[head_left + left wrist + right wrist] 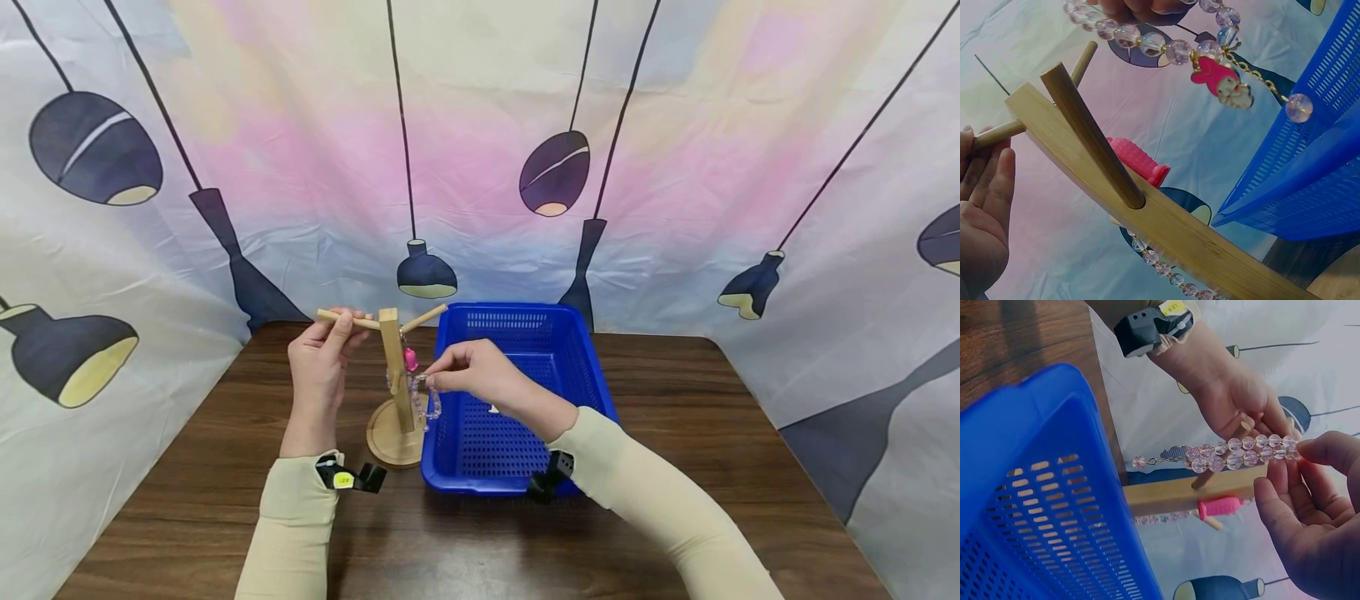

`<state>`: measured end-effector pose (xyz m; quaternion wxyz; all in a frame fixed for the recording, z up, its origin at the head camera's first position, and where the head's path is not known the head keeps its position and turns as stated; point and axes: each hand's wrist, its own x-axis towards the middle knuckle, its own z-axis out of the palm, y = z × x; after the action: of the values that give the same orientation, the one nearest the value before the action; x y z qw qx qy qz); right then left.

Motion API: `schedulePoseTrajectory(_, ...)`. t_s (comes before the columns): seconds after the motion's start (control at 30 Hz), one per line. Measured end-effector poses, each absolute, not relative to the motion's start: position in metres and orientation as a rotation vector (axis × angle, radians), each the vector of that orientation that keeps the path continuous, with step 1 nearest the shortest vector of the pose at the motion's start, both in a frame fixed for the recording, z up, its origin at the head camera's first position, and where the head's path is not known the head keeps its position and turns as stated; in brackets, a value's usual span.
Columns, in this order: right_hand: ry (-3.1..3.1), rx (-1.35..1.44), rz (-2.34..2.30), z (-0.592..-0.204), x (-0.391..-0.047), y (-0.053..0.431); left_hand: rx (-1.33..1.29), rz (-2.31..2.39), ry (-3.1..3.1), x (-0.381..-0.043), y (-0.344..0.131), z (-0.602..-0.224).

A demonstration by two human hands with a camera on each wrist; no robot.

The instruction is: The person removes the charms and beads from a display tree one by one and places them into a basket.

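A wooden jewelry stand [395, 358] with pegs rises from a round base [386, 442]. My left hand [318, 367] grips one of its upper pegs [1000, 133] between thumb and fingers. Between thumb and fingertips, my right hand [480, 375] pinches a bracelet [1235, 461] of clear pink beads close to the stand. From that bracelet hang a pink-and-white character charm [1225, 84] and a short chain ending in a bead [1299, 107]. A pink pendant [1138, 161] and another beaded bracelet [1163, 269] hang on the stand's far side, partly hidden by the post.
To the right of the stand, a blue plastic basket [487, 483] stands on the brown wooden table [675, 467], its rim close to the stand's base. A small white item [493, 409] lies inside it. A cloth backdrop [487, 167] printed with lamps hangs behind the table.
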<state>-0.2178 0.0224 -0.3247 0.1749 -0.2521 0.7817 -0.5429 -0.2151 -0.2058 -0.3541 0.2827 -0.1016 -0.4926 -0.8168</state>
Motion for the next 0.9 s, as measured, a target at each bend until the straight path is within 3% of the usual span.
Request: schedulePoseTrajectory(0.9,2.228,-0.536,-1.573,-0.35,-0.25,0.058,-0.243,-2.198,-1.309,-0.214,-0.205,-0.354)
